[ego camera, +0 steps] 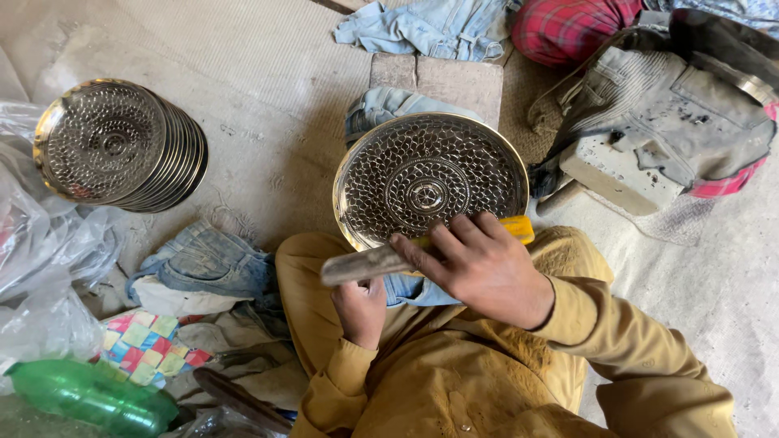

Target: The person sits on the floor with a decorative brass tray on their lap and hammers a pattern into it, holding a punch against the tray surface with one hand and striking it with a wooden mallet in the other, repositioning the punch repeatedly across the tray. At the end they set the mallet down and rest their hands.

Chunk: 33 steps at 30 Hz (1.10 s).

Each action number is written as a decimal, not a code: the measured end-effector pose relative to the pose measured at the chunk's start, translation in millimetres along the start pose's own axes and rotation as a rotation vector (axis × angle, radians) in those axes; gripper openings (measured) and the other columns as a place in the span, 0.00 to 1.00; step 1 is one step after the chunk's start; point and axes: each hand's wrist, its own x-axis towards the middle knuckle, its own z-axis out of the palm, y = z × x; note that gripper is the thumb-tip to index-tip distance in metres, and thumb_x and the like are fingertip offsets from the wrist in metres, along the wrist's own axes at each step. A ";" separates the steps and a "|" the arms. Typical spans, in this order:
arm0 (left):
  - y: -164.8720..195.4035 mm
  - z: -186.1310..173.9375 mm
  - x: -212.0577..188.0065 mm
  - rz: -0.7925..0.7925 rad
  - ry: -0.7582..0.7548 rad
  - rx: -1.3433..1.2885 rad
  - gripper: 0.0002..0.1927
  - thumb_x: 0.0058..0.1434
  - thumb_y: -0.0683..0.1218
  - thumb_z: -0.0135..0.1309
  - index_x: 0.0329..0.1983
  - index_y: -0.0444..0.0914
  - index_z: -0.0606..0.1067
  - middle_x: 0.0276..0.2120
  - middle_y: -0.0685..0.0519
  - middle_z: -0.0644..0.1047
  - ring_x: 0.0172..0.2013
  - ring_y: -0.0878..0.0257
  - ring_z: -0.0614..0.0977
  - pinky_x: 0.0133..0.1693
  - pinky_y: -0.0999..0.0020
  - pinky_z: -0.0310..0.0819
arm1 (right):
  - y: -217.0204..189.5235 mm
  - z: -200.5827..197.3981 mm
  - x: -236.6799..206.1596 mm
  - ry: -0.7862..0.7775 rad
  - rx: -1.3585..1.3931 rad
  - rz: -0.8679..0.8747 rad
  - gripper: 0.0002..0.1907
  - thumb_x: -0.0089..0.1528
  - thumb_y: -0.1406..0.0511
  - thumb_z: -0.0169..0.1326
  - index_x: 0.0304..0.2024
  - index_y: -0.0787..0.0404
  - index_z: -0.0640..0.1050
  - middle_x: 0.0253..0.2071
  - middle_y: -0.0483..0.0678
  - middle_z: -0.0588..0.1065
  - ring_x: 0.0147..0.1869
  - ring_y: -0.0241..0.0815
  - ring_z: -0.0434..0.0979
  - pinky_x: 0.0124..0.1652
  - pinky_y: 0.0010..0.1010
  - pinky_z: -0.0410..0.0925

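**Head view: embossed plate on my lap, tool across its near rim**

Head camera looks down, and at far left a stack of embossed metal plates [118,146] leans on the floor, with crumpled clear plastic [36,243] and a green bottle [93,397] nearer me. Denim rags [203,264] lie just beside my knee.

My left hand [361,308] is curled shut around the grey handle end of a long tool [373,262]. My right hand [479,264] lies over the tool's middle, fingers pressed down on it, its yellow end [519,229] poking out past them.

Under the tool, the round patterned plate [430,178] rests tilted on my lap against a stone block [442,81]. I judge it thin, stiff and light, slippery where polished, easily dented; its plain rim is the place to grip.

At right, a dusty cloth bundle [665,113] covers a block. The tool's working face is hidden under my fingers, and the plate's near edge too.
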 end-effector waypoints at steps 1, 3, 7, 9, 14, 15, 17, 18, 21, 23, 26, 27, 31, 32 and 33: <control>0.1 0.0 0.0 0.034 0.007 0.029 0.14 0.55 0.37 0.61 0.44 0.32 0.75 0.38 0.40 0.81 0.39 0.42 0.83 0.41 0.52 0.77 | 0.1 0.2 0.3 0.045 0.035 0.024 0.29 0.59 0.63 0.52 0.64 0.51 0.77 0.32 0.43 0.69 0.36 0.40 0.70 0.35 0.31 0.63; 0.1 0.0 -0.3 0.096 0.026 0.086 0.15 0.53 0.36 0.61 0.44 0.32 0.75 0.39 0.39 0.80 0.39 0.40 0.82 0.42 0.51 0.75 | 0.6 0.9 1.1 0.133 0.106 0.062 0.28 0.60 0.63 0.52 0.65 0.51 0.77 0.35 0.43 0.70 0.37 0.40 0.70 0.36 0.31 0.63; 1.4 -1.9 0.3 -0.103 -0.063 -0.061 0.14 0.55 0.38 0.63 0.44 0.34 0.76 0.37 0.42 0.81 0.36 0.47 0.84 0.39 0.56 0.77 | 0.0 2.0 2.1 0.046 0.052 0.034 0.29 0.59 0.63 0.52 0.64 0.51 0.77 0.34 0.43 0.70 0.36 0.40 0.71 0.35 0.31 0.63; 2.1 -1.6 3.0 -0.073 -0.060 0.003 0.13 0.54 0.38 0.64 0.43 0.35 0.77 0.37 0.42 0.81 0.38 0.46 0.84 0.42 0.55 0.76 | 0.1 3.1 2.6 0.148 0.169 0.092 0.28 0.59 0.63 0.53 0.64 0.50 0.77 0.36 0.44 0.71 0.38 0.41 0.71 0.36 0.32 0.63; 7.0 -2.3 7.7 0.008 -0.022 -0.020 0.14 0.57 0.38 0.63 0.45 0.32 0.76 0.42 0.41 0.79 0.42 0.47 0.82 0.44 0.55 0.76 | 0.6 5.1 2.3 0.090 0.074 0.062 0.29 0.59 0.63 0.52 0.65 0.49 0.77 0.37 0.44 0.72 0.38 0.40 0.72 0.36 0.31 0.64; 8.7 -2.5 8.3 -0.017 -0.045 -0.010 0.13 0.57 0.38 0.64 0.44 0.32 0.76 0.42 0.42 0.80 0.42 0.48 0.82 0.44 0.55 0.76 | 0.9 5.3 2.2 0.116 0.130 0.086 0.28 0.60 0.63 0.52 0.65 0.49 0.77 0.37 0.44 0.72 0.38 0.41 0.72 0.36 0.32 0.64; 11.7 -4.0 9.8 -0.053 -0.063 -0.055 0.13 0.58 0.39 0.64 0.44 0.32 0.75 0.42 0.42 0.79 0.42 0.50 0.83 0.44 0.57 0.77 | 0.5 5.8 2.5 0.002 0.012 0.028 0.28 0.60 0.62 0.53 0.65 0.50 0.77 0.34 0.43 0.71 0.37 0.40 0.72 0.34 0.31 0.64; 12.7 -5.5 10.6 -0.071 -0.070 -0.073 0.14 0.58 0.39 0.64 0.44 0.32 0.74 0.43 0.42 0.79 0.42 0.51 0.83 0.44 0.58 0.78 | -0.1 6.2 3.1 -0.052 -0.044 -0.003 0.28 0.60 0.62 0.53 0.65 0.51 0.77 0.33 0.43 0.71 0.36 0.40 0.72 0.33 0.31 0.64; 15.3 -5.9 13.0 -0.119 -0.099 -0.104 0.13 0.58 0.39 0.65 0.45 0.33 0.78 0.40 0.45 0.82 0.39 0.52 0.85 0.42 0.59 0.79 | -1.4 6.1 4.8 0.132 0.127 0.086 0.30 0.59 0.63 0.52 0.66 0.50 0.76 0.38 0.45 0.73 0.39 0.41 0.73 0.37 0.32 0.65; 14.9 -6.0 13.9 0.022 -0.039 -0.062 0.16 0.55 0.39 0.65 0.45 0.31 0.76 0.42 0.40 0.80 0.41 0.48 0.83 0.42 0.57 0.78 | -2.2 5.8 5.8 -0.003 0.004 0.035 0.30 0.59 0.63 0.53 0.65 0.52 0.76 0.36 0.44 0.73 0.38 0.40 0.73 0.35 0.31 0.65; 11.8 -3.2 14.9 -0.030 -0.067 -0.082 0.15 0.56 0.38 0.65 0.44 0.31 0.75 0.39 0.42 0.81 0.38 0.51 0.85 0.39 0.60 0.79 | -0.7 6.4 7.0 0.059 0.080 0.072 0.31 0.58 0.63 0.53 0.66 0.53 0.76 0.37 0.45 0.73 0.39 0.41 0.73 0.36 0.31 0.64; 10.9 -2.0 14.6 -0.097 -0.092 -0.102 0.14 0.57 0.38 0.64 0.44 0.31 0.75 0.37 0.45 0.83 0.35 0.53 0.86 0.38 0.62 0.80 | 0.4 6.9 7.2 0.121 0.151 0.096 0.31 0.58 0.63 0.53 0.66 0.53 0.75 0.39 0.45 0.74 0.39 0.41 0.73 0.37 0.32 0.64; 7.1 0.0 14.9 -0.220 -0.149 -0.288 0.11 0.60 0.36 0.60 0.45 0.31 0.73 0.37 0.46 0.83 0.36 0.60 0.88 0.38 0.66 0.83 | 1.3 12.0 9.2 -0.028 0.064 0.087 0.30 0.58 0.64 0.54 0.65 0.52 0.76 0.35 0.44 0.73 0.37 0.40 0.73 0.35 0.31 0.65; 6.6 1.0 17.0 -0.247 -0.159 -0.310 0.10 0.61 0.36 0.61 0.44 0.31 0.73 0.35 0.47 0.84 0.35 0.61 0.88 0.37 0.67 0.83 | 2.4 13.9 10.1 0.053 0.131 0.123 0.30 0.59 0.64 0.55 0.66 0.51 0.76 0.35 0.44 0.73 0.37 0.41 0.73 0.36 0.32 0.65; 7.2 2.0 18.4 -0.277 -0.163 -0.334 0.10 0.61 0.36 0.61 0.42 0.31 0.73 0.34 0.47 0.84 0.34 0.63 0.88 0.36 0.67 0.83 | 3.7 15.1 10.2 0.133 0.198 0.152 0.30 0.59 0.65 0.55 0.66 0.51 0.76 0.36 0.43 0.73 0.38 0.41 0.73 0.37 0.33 0.64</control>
